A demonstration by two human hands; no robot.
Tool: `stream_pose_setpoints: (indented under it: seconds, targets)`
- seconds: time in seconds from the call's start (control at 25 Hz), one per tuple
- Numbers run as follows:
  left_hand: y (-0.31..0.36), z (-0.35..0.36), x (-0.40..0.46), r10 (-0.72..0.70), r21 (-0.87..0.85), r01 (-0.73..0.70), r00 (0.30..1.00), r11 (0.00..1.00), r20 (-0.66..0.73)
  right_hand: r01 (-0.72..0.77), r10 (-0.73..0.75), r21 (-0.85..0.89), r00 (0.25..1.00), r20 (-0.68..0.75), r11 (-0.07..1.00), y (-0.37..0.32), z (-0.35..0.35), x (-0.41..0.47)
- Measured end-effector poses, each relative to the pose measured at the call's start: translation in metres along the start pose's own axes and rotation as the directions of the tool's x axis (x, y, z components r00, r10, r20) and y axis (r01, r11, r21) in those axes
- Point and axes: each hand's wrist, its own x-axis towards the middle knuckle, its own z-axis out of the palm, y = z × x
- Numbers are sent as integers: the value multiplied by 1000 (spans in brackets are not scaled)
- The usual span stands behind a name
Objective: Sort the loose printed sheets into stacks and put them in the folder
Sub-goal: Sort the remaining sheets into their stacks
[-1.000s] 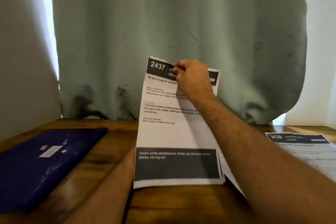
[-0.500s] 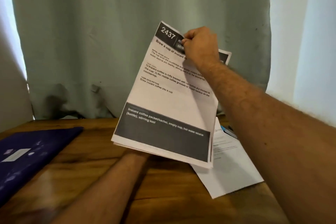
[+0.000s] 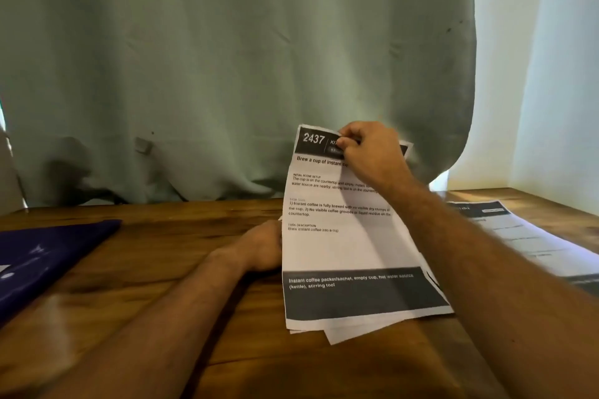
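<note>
The sheaf of sheets (image 3: 340, 236), lifted half a second ago, has been stood back on the counter (image 3: 194, 269) at frame centre for squaring, its top pinched by the right hand (image 3: 372, 152) and its left edge gripped by the left hand (image 3: 259, 249).

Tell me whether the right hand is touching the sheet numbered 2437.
Touching. In the head view, the right hand pinches the top edge of the 2437 sheet, fingers curled over its dark header.

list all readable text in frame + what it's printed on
On the front white printed sheet pinched at its top by the right hand:
"2437"
"Brew a cup of instant", rest hidden
"Brew instant coffee into a cup"
"Instant coffee packet/sachet, empty cup, hot water source (kettle), stirring tool"
Printed sheet lying at right: blurred.
Dark blue folder label: cut off.
</note>
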Motion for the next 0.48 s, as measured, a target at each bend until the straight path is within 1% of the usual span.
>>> stream_pose_setpoints:
  seconds: [0.08,0.2,0.28,0.36,0.4,0.48]
  targets:
    - [-6,-3,11,-27,16,27,1000,1000,-13,7,-7,-10,1000,-3,1000,17,12,-18]
    - [-10,-5,26,-121,-97,109,984,989,-132,-16,14,50,999,37,999,40,28,-41]
    - [-13,-4,36,-223,-212,184,959,960,-178,-71,65,68,995,80,995,52,34,-46]
    - [-15,-5,44,-315,-316,245,929,917,-192,-104,95,57,986,136,993,58,38,-48]
    - [-16,-4,46,-349,-343,265,913,901,-212,-105,95,54,982,163,993,59,40,-49]
    - [-16,2,46,-374,-327,280,886,903,-274,-99,84,62,973,216,993,58,44,-52]
